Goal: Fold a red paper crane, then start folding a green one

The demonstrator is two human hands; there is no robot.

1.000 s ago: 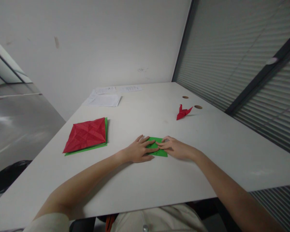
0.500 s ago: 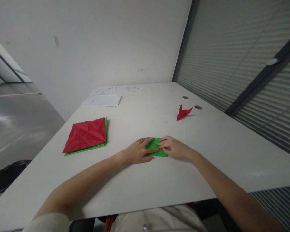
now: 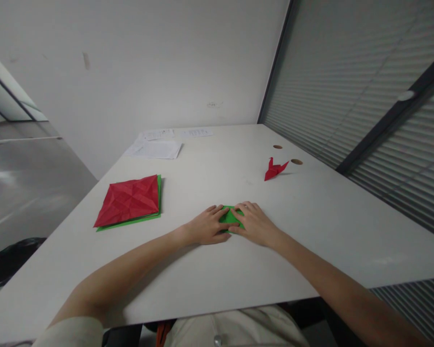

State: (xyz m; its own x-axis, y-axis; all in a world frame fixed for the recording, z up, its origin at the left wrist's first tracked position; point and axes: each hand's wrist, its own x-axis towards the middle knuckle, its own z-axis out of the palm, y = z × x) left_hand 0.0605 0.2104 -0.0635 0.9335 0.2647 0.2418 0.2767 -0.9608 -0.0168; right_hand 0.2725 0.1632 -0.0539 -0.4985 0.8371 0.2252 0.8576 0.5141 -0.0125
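Observation:
A small piece of green folded paper (image 3: pixel 229 218) lies flat on the white table in front of me, partly covered by both hands. My left hand (image 3: pixel 209 226) rests on its left side, fingers spread and stretched over the paper. From the right, my right hand (image 3: pixel 255 224) lies over the paper's right part with its fingers apart and pressing down. The fingertips of the two hands come close together over the middle. The right edge of the paper is hidden under my right hand.
On the left is a stack of creased red paper (image 3: pixel 130 200) with green sheets (image 3: pixel 159 195) beneath. A red origami crane (image 3: pixel 275 168) stands at the right, near two round holes (image 3: pixel 296 162) in the table (image 3: pixel 210 279). Printed sheets (image 3: pixel 155 149) lie at the back left.
My right hand has slid leftward over the green paper, flattening and covering its right end. My left hand stays in place.

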